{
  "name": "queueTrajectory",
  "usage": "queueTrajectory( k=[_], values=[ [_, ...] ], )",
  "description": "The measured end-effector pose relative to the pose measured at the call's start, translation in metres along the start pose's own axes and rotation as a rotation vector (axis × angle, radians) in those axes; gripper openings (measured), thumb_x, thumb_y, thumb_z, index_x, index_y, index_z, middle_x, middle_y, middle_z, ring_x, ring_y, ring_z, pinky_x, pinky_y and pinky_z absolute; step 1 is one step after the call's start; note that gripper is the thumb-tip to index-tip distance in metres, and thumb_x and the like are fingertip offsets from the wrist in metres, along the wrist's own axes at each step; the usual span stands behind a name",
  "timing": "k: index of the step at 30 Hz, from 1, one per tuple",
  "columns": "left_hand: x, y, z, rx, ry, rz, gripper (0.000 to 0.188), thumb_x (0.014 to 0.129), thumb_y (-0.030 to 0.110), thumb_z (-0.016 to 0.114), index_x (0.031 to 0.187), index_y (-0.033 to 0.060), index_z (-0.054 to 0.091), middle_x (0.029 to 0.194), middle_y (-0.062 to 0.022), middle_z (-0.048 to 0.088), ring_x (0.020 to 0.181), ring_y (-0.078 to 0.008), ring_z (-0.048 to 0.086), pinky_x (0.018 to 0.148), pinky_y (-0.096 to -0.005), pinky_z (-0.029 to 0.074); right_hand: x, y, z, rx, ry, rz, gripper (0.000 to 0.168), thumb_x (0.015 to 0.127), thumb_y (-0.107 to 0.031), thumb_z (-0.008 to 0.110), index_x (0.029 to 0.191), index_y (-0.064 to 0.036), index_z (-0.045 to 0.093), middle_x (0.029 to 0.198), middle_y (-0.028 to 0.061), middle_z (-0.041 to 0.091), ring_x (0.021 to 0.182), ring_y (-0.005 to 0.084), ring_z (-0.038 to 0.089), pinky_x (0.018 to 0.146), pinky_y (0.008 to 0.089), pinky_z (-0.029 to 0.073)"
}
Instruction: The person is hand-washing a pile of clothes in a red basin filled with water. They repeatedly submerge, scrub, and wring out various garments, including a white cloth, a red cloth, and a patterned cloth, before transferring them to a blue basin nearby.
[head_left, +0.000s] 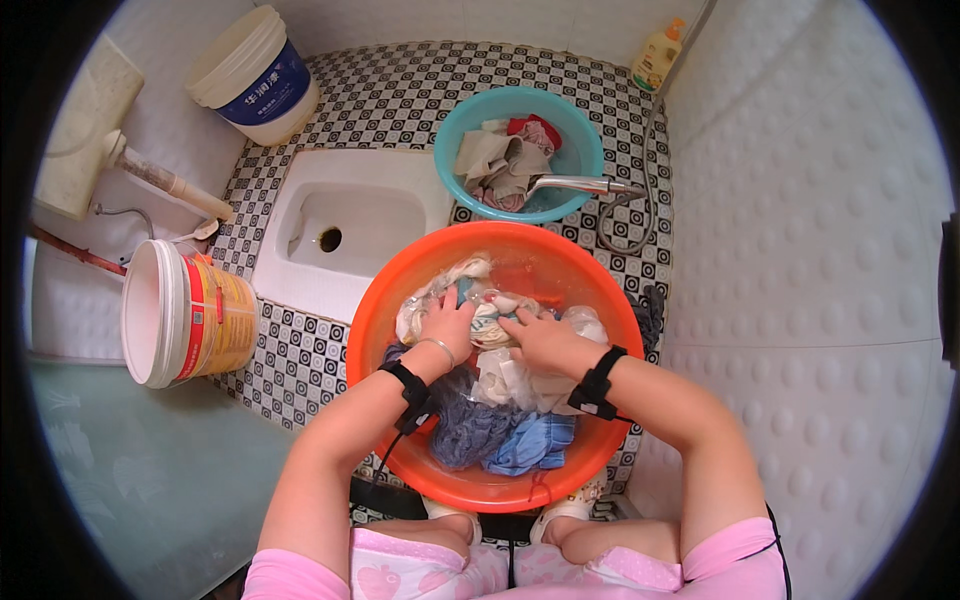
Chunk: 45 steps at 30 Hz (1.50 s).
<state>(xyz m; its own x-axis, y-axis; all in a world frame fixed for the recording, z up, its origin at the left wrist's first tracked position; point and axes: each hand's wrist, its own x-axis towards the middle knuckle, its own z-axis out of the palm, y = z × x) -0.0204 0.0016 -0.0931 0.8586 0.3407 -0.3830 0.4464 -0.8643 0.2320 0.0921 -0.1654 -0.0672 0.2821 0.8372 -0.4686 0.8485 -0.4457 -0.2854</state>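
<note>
A large orange plastic basin (611, 465) with water and wet clothes stands just before my feet. My left hand (448, 328) rests on pale wet cloth (412, 311) in its left part, fingers pointing away from me. Across from it my right hand (551, 341) lies on the white cloth bundle (491, 326) with its fingers spread. Whether either hand grips the fabric is unclear. Nearer to me lie a dark grey-blue garment (469, 435) and a light blue garment (532, 444), both wet. White cloth (502, 379) is below my right fingers.
Behind is a teal basin (444, 150) with clothes and a chrome shower head (577, 184) on a hose. A squat toilet (345, 225) is at left, with a yellow-red bucket (217, 319) and a white-blue bucket (259, 82). A pump bottle (658, 56) stands by the right wall (810, 300).
</note>
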Motion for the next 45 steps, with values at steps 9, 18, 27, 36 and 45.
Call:
queueTrajectory(
  k=[9,18,27,36,45],
  values=[
    [0.006,-0.027,-0.018,-0.333,0.078,-0.084,0.053,0.069,0.022,0.077,0.116,-0.0002,0.062,0.13,-0.0247,0.05,0.122,-0.0378,0.049,0.103,-0.0367,0.042,0.034,0.022,0.01,0.326,0.084,-0.012,0.032,0.091,-0.03,0.05,0.114,-0.011,0.065,0.111,0.0164,0.067,0.105,0.0359,0.063,0.091,0.0522,0.047],
    [-0.023,0.023,-0.13,-1.66,0.048,0.122,0.043,0.076,-0.007,0.06,0.117,0.0009,0.052,0.115,-0.0095,0.062,0.103,-0.0158,0.061,0.088,-0.0286,0.049,0.005,0.003,-0.052,1.903,-0.324,0.572,0.079,0.091,-0.073,0.036,0.141,-0.011,0.04,0.131,0.025,0.05,0.111,0.0419,0.056,0.092,0.052,0.048],
    [-0.042,0.049,-0.14,-2.044,-0.215,0.289,0.058,0.067,-0.009,0.053,0.123,-0.0002,0.049,0.115,-0.0122,0.061,0.107,-0.0232,0.061,0.095,-0.0328,0.047,0.014,-0.008,-0.059,2.5,-0.107,0.12,0.066,0.092,-0.064,0.045,0.132,-0.012,0.054,0.133,0.0129,0.056,0.12,0.0339,0.054,0.102,0.0493,0.043],
    [-0.017,0.026,-0.12,-2.371,-0.079,0.088,0.043,0.083,0.021,0.051,0.122,0.0019,0.055,0.122,-0.0159,0.061,0.114,-0.0323,0.058,0.101,-0.0479,0.045,0.02,0.016,-0.044,2.559,-0.051,0.012,0.041,0.099,-0.038,0.043,0.122,-0.008,0.06,0.12,0.0105,0.065,0.107,0.0268,0.064,0.092,0.048,0.052],
    [-0.011,0.029,-0.083,-2.411,-0.255,0.001,0.053,0.099,0.047,0.043,0.128,0.0035,0.053,0.128,-0.0155,0.06,0.118,-0.03,0.058,0.103,-0.0454,0.045,-0.004,-0.03,-0.076,2.694,-0.155,-0.079,0.041,0.099,-0.033,0.035,0.123,-0.009,0.058,0.128,0.0112,0.06,0.114,0.0294,0.06,0.096,0.048,0.049]
  ],
)
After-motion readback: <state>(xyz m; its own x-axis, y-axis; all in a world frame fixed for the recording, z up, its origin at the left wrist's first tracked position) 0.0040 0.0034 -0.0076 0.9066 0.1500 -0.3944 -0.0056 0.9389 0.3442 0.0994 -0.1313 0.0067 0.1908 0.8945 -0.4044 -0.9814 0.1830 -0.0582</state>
